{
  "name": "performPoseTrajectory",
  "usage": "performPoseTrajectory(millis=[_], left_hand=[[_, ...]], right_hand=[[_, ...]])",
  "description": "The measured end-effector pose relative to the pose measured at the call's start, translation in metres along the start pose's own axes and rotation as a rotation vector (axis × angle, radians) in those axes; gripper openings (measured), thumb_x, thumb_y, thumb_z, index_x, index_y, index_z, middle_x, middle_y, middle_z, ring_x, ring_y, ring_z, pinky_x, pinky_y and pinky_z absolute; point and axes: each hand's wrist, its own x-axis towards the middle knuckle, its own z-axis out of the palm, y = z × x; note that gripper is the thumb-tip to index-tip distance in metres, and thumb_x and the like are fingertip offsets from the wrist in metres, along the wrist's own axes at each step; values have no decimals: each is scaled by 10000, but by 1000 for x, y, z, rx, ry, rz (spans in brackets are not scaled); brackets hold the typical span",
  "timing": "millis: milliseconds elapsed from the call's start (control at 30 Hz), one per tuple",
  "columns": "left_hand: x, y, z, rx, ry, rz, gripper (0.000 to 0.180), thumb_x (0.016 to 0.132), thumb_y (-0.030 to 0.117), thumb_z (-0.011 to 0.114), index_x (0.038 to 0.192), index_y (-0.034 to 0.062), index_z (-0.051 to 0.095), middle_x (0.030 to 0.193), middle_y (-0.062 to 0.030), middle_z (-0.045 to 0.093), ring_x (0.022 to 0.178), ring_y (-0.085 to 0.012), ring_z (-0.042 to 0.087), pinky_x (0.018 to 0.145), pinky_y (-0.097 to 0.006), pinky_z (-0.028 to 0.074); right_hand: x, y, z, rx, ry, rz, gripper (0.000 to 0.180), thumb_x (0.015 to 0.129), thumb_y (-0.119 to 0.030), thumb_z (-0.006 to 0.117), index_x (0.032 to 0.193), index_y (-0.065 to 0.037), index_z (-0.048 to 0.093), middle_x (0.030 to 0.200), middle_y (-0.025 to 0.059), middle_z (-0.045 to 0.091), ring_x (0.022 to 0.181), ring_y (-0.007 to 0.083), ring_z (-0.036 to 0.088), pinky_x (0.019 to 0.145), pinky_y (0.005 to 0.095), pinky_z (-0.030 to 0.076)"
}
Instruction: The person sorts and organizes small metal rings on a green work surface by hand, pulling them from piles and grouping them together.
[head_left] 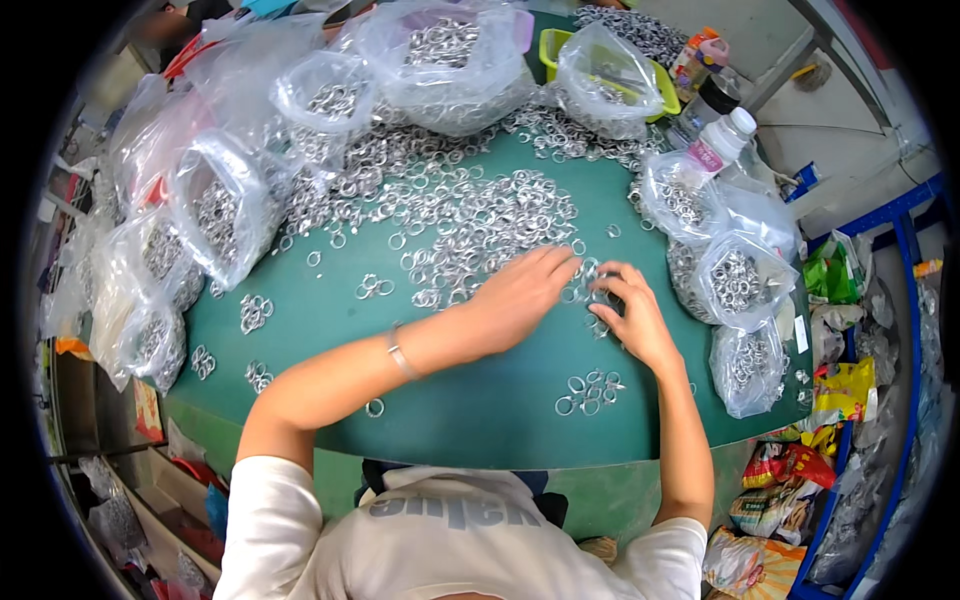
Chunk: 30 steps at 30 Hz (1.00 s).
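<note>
A big loose heap of small silver metal rings (pixel 470 215) covers the far half of a green table (pixel 480 420). My left hand (pixel 520 295) lies flat on the near edge of that heap, fingers spread over rings. My right hand (pixel 628 310) is just beside it, fingertips pinched on a few rings near the left hand's fingertips. A small cluster of rings (pixel 588 390) lies near my right wrist. Little groups of rings (pixel 255 312) sit apart at the left. A thin bracelet (pixel 400 355) is on my left wrist.
Clear plastic bags full of rings ring the table: left (pixel 215 205), back (pixel 450 55) and right (pixel 738 280). A yellow-green tray (pixel 555 45) and a white bottle (pixel 720 140) stand at the back right. Coloured packets (pixel 790 470) lie beside the table's right edge.
</note>
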Motion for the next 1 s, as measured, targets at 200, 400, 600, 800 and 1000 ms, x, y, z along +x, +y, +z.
performPoseTrajectory(millis=[200, 400, 600, 800, 1000], left_hand=[[48, -6, 27, 235, -99, 145, 371, 794, 101, 654, 1133, -9, 552, 1088, -146, 521, 941, -303, 514, 805, -393, 430], [21, 9, 11, -260, -257, 88, 320, 848, 63, 584, 1160, 8, 541, 1099, -168, 528, 995, -312, 516, 848, -382, 434], [17, 14, 11, 99, -75, 48, 395, 824, 179, 644, 1169, 21, 537, 1151, -130, 522, 1023, -287, 508, 847, -404, 384], [16, 6, 19, 111, -188, 145, 215, 831, 101, 612, 1031, 22, 595, 1003, -95, 573, 952, -253, 546, 803, -399, 401], [29, 6, 1, -404, -23, -186, 188, 824, -39, 576, 1004, -33, 628, 890, -106, 649, 747, -208, 622, 659, -313, 487]], right_hand=[[3, 14, -25, 163, 65, 129, 474, 687, -125, 772, 1118, -32, 597, 1059, 118, 578, 968, 269, 523, 838, 359, 438], [-10, 9, -23, 227, -233, 123, 404, 710, -108, 766, 1078, -29, 620, 915, 70, 572, 818, 184, 538, 729, 300, 447], [-24, 43, -26, 511, 46, 364, 207, 781, -78, 705, 966, 1, 656, 757, 28, 568, 691, 113, 503, 633, 252, 430], [-29, 14, -26, 195, -47, 117, 219, 739, -47, 720, 944, -21, 646, 819, 72, 569, 782, 206, 535, 695, 311, 435], [-34, 20, -34, 247, 56, 421, 147, 766, -24, 683, 903, 10, 641, 783, 91, 566, 700, 206, 548, 637, 327, 451]])
